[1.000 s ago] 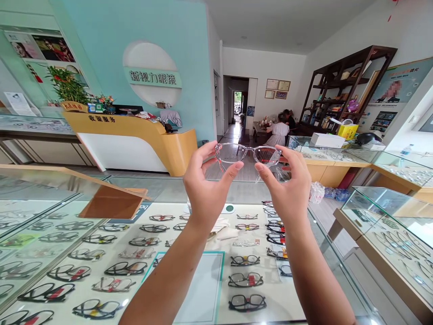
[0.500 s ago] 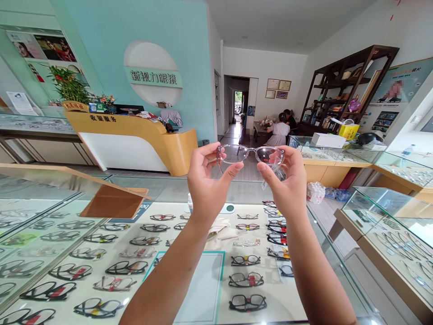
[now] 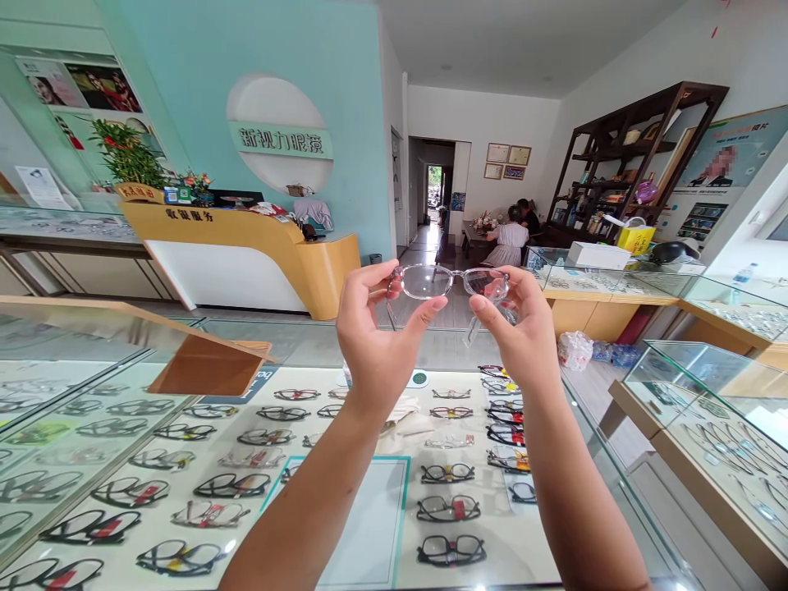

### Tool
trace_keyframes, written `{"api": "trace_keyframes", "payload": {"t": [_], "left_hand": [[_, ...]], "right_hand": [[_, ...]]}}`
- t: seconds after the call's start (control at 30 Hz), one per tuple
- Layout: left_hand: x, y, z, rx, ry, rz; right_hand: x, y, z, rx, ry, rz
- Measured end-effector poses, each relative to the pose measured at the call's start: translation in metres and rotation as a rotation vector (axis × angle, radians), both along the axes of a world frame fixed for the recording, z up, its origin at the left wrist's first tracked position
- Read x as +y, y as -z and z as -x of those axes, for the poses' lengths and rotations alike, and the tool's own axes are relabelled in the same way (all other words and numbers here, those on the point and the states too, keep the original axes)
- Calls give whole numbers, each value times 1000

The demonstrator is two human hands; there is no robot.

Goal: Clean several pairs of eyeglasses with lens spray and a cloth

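A pair of clear-framed eyeglasses (image 3: pixel 424 281) is held up in front of me, above the glass display case. My left hand (image 3: pixel 378 328) grips the left end of the frame near the hinge, thumb below and fingers behind. At the other end my right hand (image 3: pixel 520 320) pinches the frame in the same way. Both lenses face me, and a clear temple hangs below the right side. Under my arms, rows of eyeglasses (image 3: pixel 452 550) lie in the case around a teal-edged white mat (image 3: pixel 369 525).
A wooden stand (image 3: pixel 209 361) rests on the case at left. Beyond is a yellow-and-white cashier counter (image 3: pixel 246 271). More glass cases (image 3: pixel 714 427) line the right side. Two people (image 3: pixel 510 238) sit at a table at the back. A plastic bag (image 3: pixel 575 350) lies on the floor.
The eyeglasses have turned slightly, the right side shifting a little left and their temples showing more below the frame. Both hands have moved slightly left, keeping their grip.
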State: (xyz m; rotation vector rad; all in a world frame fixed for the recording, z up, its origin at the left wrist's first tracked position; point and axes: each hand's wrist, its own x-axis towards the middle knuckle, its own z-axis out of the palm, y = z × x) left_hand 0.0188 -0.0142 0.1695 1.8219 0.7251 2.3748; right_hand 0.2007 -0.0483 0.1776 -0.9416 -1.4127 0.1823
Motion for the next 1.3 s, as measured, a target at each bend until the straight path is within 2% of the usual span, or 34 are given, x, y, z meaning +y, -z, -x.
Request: {"api": "trace_keyframes", "payload": {"t": [0.33, 0.93, 1.2, 1.3], "left_hand": [[-4, 0, 0, 41, -82, -68], [-4, 0, 2, 73, -142, -109], [-6, 0, 2, 69, -142, -113], [-3, -1, 2, 47, -87, -101]], "right_hand": [[4, 2, -6, 7, -94, 31], [9, 6, -6, 42, -161, 50], [14, 7, -8, 22, -173, 47], [12, 6, -7, 10, -162, 31]]}}
